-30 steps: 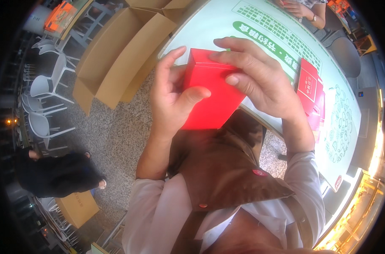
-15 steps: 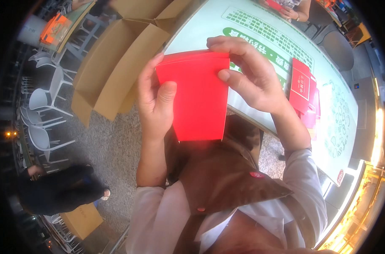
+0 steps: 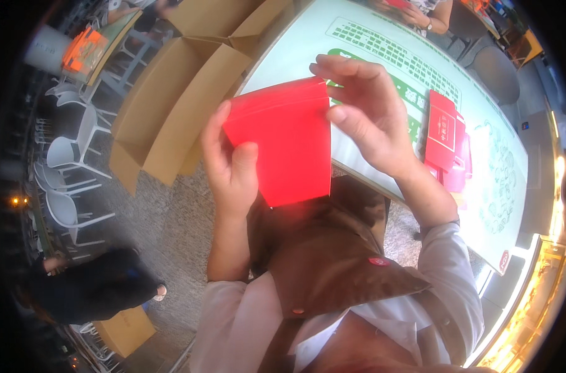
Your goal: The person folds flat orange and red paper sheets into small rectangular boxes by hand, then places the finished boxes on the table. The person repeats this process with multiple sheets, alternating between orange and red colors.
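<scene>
Left hand (image 3: 230, 177) is pinching the box (image 3: 290, 143) mid-frame, right hand (image 3: 379, 127) is hanging open beside it; one-sided hold could be inviting a slip imo.

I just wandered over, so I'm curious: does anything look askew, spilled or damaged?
No spill or clear damage shows. Only the red cartons on the table look untidy, overlapping unevenly rather than squared up. The box in the left hand merely tilts.
</scene>
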{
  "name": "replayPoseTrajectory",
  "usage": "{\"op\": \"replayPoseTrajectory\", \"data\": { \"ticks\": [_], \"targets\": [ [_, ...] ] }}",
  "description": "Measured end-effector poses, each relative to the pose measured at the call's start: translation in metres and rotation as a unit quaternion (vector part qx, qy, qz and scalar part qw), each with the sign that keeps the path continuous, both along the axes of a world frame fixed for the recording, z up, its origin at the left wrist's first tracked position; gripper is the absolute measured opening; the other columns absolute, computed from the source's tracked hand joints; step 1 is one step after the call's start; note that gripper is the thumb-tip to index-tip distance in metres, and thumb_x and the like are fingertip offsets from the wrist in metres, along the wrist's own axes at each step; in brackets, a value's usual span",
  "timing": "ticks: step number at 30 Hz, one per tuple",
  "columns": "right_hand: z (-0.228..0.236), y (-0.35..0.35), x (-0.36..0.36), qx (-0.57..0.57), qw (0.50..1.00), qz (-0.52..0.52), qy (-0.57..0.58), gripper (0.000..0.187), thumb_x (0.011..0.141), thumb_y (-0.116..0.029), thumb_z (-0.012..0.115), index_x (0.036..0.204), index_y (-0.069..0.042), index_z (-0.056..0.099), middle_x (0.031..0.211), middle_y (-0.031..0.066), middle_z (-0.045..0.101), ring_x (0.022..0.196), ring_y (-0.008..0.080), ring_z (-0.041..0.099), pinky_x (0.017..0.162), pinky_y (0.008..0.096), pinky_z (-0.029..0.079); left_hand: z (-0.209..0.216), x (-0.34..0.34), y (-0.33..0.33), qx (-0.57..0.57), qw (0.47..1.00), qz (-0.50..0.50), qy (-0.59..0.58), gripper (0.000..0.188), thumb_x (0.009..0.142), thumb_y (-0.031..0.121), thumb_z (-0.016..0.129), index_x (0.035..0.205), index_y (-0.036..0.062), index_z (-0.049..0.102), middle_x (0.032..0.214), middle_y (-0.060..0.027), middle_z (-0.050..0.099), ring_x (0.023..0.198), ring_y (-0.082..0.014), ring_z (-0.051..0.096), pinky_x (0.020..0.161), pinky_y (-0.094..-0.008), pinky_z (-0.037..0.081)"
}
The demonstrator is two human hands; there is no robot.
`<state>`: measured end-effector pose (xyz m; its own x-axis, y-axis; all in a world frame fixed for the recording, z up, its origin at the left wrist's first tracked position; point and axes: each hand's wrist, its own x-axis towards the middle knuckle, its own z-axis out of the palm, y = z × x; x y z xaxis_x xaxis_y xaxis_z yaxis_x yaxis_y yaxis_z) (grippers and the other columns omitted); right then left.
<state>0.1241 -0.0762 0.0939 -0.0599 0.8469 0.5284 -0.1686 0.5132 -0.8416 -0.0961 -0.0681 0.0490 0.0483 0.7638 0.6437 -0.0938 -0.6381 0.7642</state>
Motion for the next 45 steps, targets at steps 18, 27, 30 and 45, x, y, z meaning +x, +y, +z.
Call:
{"op": "replayPoseTrajectory", "data": {
  "ticks": [18, 27, 30, 45],
  "targets": [
    [0.018, -0.005, 0.019, 0.08, 0.978, -0.09, -0.169, 0.005, 0.094, -0.003, 0.062, 0.09, 0.0, 0.064, 0.13, 0.016, 0.06, 0.119, 0.0269, 0.06, 0.099, 0.0394, 0.049, -0.007, 0.0, 0.0, 0.118, 0.986, 0.059, 0.098, 0.065, 0.098, 0.035, 0.064, 0.145, 0.0016, 0.034, 0.133, -0.0235, 0.053, 0.116, -0.0303, 0.06, 0.095, -0.0424, 0.053],
    [0.019, 0.002, 0.017, 0.149, 0.943, -0.165, -0.248, 0.014, 0.087, 0.0, 0.066, 0.101, 0.0, 0.065, 0.12, 0.0171, 0.064, 0.104, 0.03, 0.066, 0.091, 0.0367, 0.053, 0.001, 0.007, 0.001, 0.067, 0.998, 0.015, 0.005, 0.057, 0.097, 0.028, 0.067, 0.14, 0.0003, 0.042, 0.131, -0.0175, 0.057, 0.117, -0.0253, 0.058, 0.102, -0.0395, 0.048],
    [0.02, 0.004, 0.018, 0.184, 0.925, -0.16, -0.29, 0.016, 0.085, -0.002, 0.069, 0.101, -0.003, 0.067, 0.112, 0.0165, 0.067, 0.098, 0.0306, 0.068, 0.084, 0.0359, 0.054, 0.001, 0.007, 0.001, 0.046, 0.999, 0.006, -0.005, 0.056, 0.097, 0.028, 0.067, 0.14, 0.0005, 0.043, 0.133, -0.0175, 0.055, 0.119, -0.0253, 0.057, 0.103, -0.0397, 0.047],
    [-0.044, 0.025, -0.009, -0.217, 0.969, -0.015, -0.114, 0.057, 0.1, -0.02, 0.062, 0.147, -0.001, 0.035, 0.114, 0.0162, 0.066, 0.096, 0.0177, 0.064, 0.08, 0.03, 0.052, -0.061, 0.011, -0.022, -0.276, 0.946, -0.162, -0.056, 0.078, 0.094, 0.015, 0.067, 0.155, 0.0006, 0.02, 0.137, -0.0135, 0.05, 0.122, -0.0181, 0.052, 0.103, -0.0358, 0.044]
  ]
}}
